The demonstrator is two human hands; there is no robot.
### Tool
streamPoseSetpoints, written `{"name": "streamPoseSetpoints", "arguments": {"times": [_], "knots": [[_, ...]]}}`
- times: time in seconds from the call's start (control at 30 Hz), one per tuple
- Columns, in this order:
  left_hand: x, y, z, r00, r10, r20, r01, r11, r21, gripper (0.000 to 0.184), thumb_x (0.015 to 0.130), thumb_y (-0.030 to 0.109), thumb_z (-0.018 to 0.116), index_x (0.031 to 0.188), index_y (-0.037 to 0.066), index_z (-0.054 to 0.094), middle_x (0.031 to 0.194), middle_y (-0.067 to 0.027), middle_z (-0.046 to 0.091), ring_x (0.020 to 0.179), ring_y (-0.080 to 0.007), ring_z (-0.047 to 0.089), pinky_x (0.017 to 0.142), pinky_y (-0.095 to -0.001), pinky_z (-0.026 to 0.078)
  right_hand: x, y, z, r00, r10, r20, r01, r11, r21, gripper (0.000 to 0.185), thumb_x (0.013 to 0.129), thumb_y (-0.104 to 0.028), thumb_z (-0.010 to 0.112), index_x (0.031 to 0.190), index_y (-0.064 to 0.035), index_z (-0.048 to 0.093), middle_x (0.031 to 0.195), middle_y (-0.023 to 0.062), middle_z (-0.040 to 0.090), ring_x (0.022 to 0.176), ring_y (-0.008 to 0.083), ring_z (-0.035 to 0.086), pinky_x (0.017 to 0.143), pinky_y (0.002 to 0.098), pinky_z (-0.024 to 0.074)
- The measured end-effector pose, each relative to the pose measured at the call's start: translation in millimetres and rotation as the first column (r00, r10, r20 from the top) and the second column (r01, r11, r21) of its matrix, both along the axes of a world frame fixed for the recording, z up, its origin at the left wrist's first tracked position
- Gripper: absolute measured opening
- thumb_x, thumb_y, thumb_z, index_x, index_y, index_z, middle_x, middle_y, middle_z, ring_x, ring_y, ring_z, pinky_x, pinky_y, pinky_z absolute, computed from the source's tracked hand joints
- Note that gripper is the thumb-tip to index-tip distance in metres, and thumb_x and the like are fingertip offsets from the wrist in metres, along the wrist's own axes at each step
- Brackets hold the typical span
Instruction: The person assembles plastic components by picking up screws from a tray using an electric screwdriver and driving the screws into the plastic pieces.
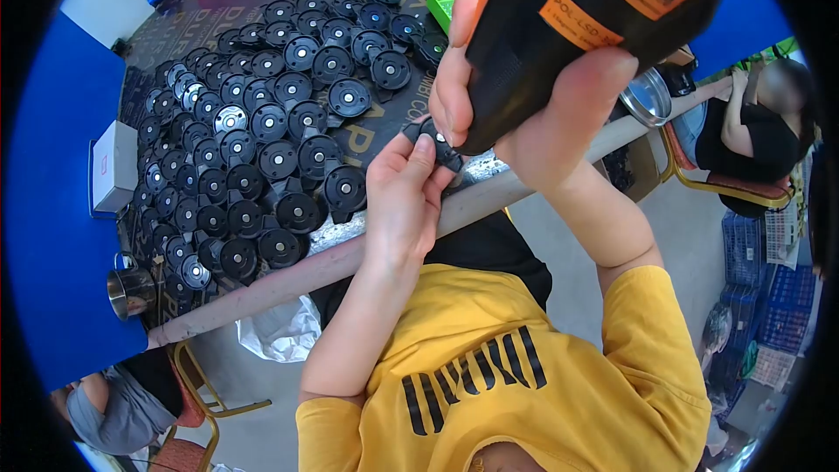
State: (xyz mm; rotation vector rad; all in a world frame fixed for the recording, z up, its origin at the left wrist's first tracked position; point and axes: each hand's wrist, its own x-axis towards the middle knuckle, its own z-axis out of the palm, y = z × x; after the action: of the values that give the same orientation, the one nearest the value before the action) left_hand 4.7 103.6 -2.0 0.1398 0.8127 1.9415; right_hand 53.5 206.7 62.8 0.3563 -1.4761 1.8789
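at the table (398,109), left hand (398,183) pinches one black part (449,157), right hand (559,127) one driver (585,31)

left hand (398,188): black part (447,154) | right hand (544,135): black-orange power tool (524,57) | table (218,7): many black discs (268,122)

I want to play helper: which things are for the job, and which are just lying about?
For the job, it seems:
tool in the right hand
black piece in the left hand
black discs

Just lying about, probably:
white box
metal cup
bag
blue crates
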Motion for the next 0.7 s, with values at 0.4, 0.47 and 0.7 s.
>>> {"name": "streamPoseSetpoints", "arguments": {"times": [0.4,0.47,0.7], "knots": [[14.6,-70.5,11.7,0.818,-0.411,-0.403,0.437,0.899,-0.032,0.029,0.087,0.017,0.047,0.112,0.001,0.047,0.106,-0.0066,0.052,0.100,-0.0134,0.049,0.084,-0.0247,0.040,70.7,-3.7,25.9,0.938,-0.333,0.098,0.323,0.940,0.109,0.043,0.076,-0.015,0.060,0.110,-0.0082,0.035,0.063,0.0005,0.046,0.051,0.0121,0.045,0.056,0.0265,0.0390],[9.3,-112.3,6.6,0.766,-0.523,-0.374,0.499,0.850,-0.167,0.025,0.087,0.013,0.048,0.109,0.001,0.049,0.103,-0.0049,0.052,0.096,-0.0116,0.050,0.082,-0.0235,0.040,86.7,6.9,13.4,0.911,-0.306,0.277,0.261,0.947,0.187,0.037,0.072,-0.006,0.059,0.101,-0.0093,0.036,0.065,0.0015,0.047,0.056,0.0137,0.049,0.059,0.0276,0.0409],[-37.1,-240.3,-79.9,0.747,-0.260,-0.611,-0.311,0.676,-0.668,0.021,0.081,-0.003,0.050,0.102,-0.001,0.052,0.087,-0.0051,0.056,0.078,-0.0117,0.053,0.071,-0.0243,0.044,108.4,20.6,20.9,0.803,-0.365,0.471,0.304,0.931,0.201,0.052,0.057,-0.001,0.071,0.097,-0.0104,0.038,0.069,0.0032,0.048,0.064,0.0171,0.054,0.071,0.0361,0.0458]]}}
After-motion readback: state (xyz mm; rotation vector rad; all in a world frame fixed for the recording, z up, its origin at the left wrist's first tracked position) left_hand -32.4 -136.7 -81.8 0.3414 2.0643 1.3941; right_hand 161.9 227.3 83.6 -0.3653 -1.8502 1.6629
